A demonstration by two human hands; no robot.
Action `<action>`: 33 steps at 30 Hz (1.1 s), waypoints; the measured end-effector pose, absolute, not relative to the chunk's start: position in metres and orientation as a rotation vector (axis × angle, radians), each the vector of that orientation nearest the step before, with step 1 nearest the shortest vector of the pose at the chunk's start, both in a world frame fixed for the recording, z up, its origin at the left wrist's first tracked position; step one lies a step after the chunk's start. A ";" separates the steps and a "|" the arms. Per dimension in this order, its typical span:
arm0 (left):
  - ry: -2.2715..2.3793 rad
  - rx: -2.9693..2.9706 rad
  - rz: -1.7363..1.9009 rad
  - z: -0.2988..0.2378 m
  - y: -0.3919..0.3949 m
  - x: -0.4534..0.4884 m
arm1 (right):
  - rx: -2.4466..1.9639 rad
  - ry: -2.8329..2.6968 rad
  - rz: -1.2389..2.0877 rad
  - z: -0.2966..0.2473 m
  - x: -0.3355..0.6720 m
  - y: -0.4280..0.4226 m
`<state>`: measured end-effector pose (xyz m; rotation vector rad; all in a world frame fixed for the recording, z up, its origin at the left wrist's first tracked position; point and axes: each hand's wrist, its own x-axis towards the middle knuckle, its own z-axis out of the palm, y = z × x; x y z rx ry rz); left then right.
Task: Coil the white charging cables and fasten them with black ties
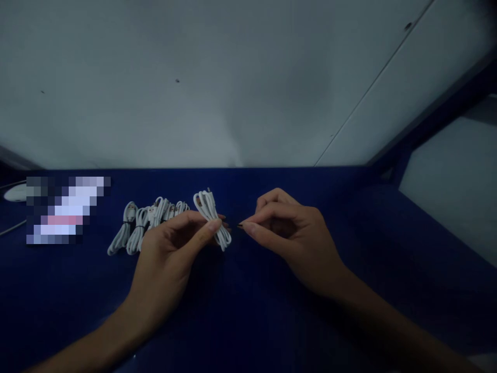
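My left hand (166, 248) pinches a folded bundle of white cable (209, 210) between thumb and fingers, above the blue tabletop. The bundle is tilted, with a metal plug tip at its upper end. Facing it from the right, my right hand (291, 228) has thumb and forefinger closed on a thin black tie (239, 225), of which only a short end shows. A small gap lies between the two hands' fingertips. Behind my left hand, several more white cable bundles (124, 228) lie in a row, some bound with black ties; the hand partly covers them.
A blue tabletop (248, 311) stretches under both hands. At the left lies a bright object (70, 207), blurred out by pixels, beside a white rounded thing (15, 192) and a cord. A pale panel (194, 103) rises behind; a dark blue frame (438, 114) stands at the right.
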<state>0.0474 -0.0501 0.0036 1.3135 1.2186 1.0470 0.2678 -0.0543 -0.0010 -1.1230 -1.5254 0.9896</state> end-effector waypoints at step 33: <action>1.080 1.538 0.936 0.005 -0.053 0.049 | -1.182 -1.533 0.998 0.004 0.269 -0.051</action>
